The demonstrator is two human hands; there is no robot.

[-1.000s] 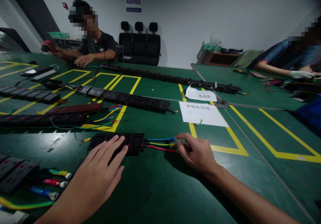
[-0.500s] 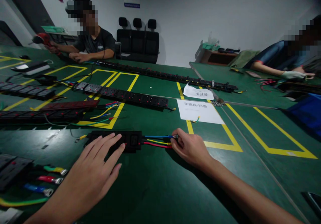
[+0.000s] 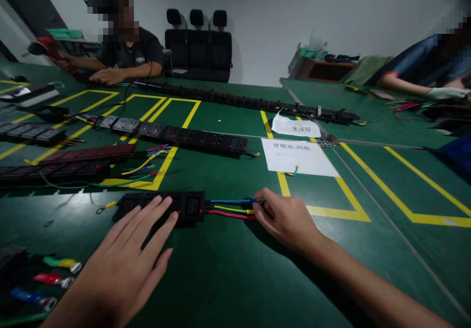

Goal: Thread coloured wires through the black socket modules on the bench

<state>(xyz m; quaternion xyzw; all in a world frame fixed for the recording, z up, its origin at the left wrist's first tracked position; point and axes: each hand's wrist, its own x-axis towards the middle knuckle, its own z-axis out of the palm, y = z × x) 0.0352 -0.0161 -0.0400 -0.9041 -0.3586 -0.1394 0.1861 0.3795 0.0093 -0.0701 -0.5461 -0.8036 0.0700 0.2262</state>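
Note:
My left hand (image 3: 128,249) lies with fingers spread over a short black socket strip (image 3: 193,206) on the green table. A yellow-sleeved ring terminal (image 3: 106,207) sticks out of the strip's left end. From its right end run a blue wire (image 3: 228,201), a yellow-green wire (image 3: 230,209) and a red wire (image 3: 230,215). My right hand (image 3: 287,217) is closed in a pinch around the wires' terminal ends. A blue-sleeved terminal shows at its fingertips; the ends of the other two wires are partly hidden by the fingers.
Longer socket strips (image 3: 169,134) lie across the table (image 3: 221,279) beyond my hands. Wires with ring terminals (image 3: 55,279) are at the lower left. A paper sheet (image 3: 298,157) bears a small wire piece. One co-worker (image 3: 128,58) holds a red tool; another (image 3: 415,68) is at right.
The view has tilted down and shifted slightly. Both hands keep their places on the socket strip and its wires, with little visible movement.

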